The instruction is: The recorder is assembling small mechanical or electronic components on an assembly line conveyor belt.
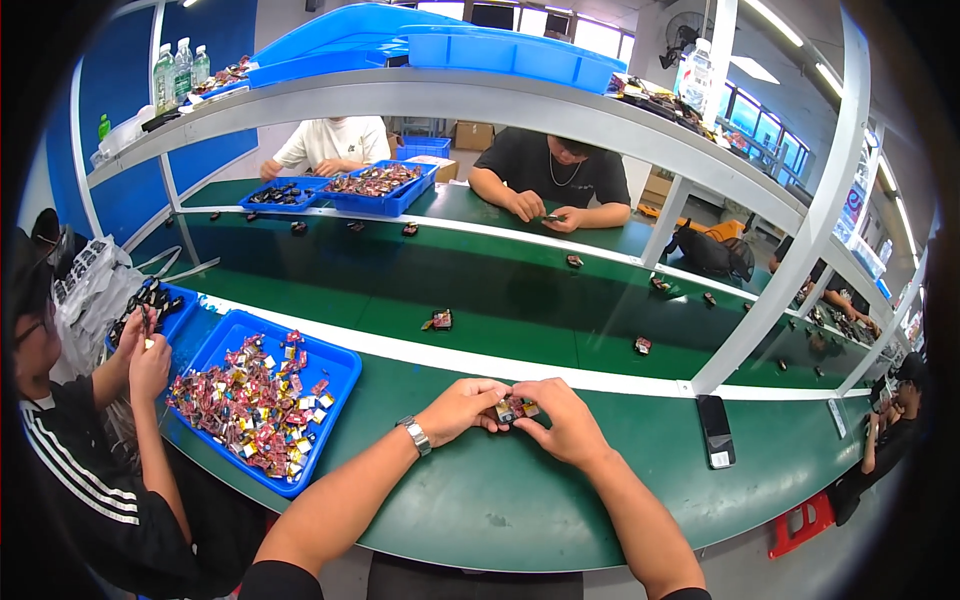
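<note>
The part (507,409), a small piece with red, white and yellow areas and a dark lower corner, sits just below and right of the frame's centre, above the green table (480,510). Both hands are together on it: the left hand (468,408), with a watch (412,434) at its wrist, pinches it from the left, and the right hand (562,420) grips it from the right, thumb on the near side. It should be very light, so weight would hardly matter; the difficulty looks to be its size and the little pieces joined in it. The red section seems stiff and thin, like a board, and the pale block firm, while any joint between them would be the fragile spot. The fingers cover much of it, so whether a wire or flexible strip links the sections cannot be made out. A light fingertip hold on the outer edges would suit it best, without squeezing the faces or bending the middle. Smooth faces could slip under a loose pinch. Similar pieces lie heaped in the blue tray (343,368) at the left of the frame; tangled like that, they would probably be better lifted singly by their edges than tugged.
</note>
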`<state>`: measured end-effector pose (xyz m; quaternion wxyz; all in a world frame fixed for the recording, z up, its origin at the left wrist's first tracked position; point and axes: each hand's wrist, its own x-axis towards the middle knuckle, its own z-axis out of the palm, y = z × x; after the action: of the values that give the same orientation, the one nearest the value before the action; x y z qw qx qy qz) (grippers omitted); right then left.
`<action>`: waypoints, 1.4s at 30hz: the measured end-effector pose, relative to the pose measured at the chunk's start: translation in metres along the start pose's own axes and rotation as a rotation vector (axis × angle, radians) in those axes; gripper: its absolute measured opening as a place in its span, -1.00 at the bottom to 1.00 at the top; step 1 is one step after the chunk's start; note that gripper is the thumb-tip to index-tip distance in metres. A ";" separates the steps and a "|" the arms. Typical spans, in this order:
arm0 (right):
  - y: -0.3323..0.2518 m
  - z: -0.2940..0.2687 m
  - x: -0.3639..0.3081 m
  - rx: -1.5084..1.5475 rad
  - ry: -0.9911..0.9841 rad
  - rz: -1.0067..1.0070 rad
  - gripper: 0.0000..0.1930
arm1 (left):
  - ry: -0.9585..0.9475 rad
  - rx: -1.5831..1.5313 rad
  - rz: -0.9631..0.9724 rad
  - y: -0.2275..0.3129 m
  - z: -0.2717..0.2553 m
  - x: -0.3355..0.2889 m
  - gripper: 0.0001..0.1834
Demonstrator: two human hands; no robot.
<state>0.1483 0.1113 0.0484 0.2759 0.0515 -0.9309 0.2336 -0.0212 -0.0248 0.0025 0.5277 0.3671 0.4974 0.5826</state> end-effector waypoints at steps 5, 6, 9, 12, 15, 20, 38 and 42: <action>0.011 0.008 -0.009 -0.089 0.121 -0.027 -0.69 | 0.070 -0.099 0.049 0.009 0.018 -0.005 -0.64; 0.012 0.012 -0.010 -0.111 0.153 -0.006 -0.73 | 0.096 -0.097 0.066 0.009 0.019 -0.006 -0.64; 0.010 0.019 -0.010 -0.046 0.125 0.096 -0.75 | 0.129 -0.094 0.078 0.008 0.018 -0.006 -0.65; 0.003 0.017 -0.008 -0.124 0.099 0.081 -0.77 | 0.140 -0.102 0.079 0.007 0.019 -0.007 -0.67; 0.006 0.018 -0.010 -0.118 0.107 0.061 -0.78 | 0.142 -0.110 0.080 0.005 0.019 -0.005 -0.69; 0.005 0.016 -0.006 -0.112 0.102 0.078 -0.81 | 0.136 -0.098 0.081 0.006 0.021 -0.004 -0.69; 0.004 0.016 -0.006 0.086 0.076 0.148 -0.90 | 0.025 -0.039 0.072 0.010 0.019 -0.008 -0.60; 0.006 0.016 -0.008 0.121 0.036 0.115 -0.89 | 0.048 -0.007 0.074 0.009 0.021 -0.007 -0.68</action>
<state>0.1458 0.1093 0.0300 0.2750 0.0106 -0.9114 0.3059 -0.0020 -0.0270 0.0166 0.4949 0.3692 0.4942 0.6119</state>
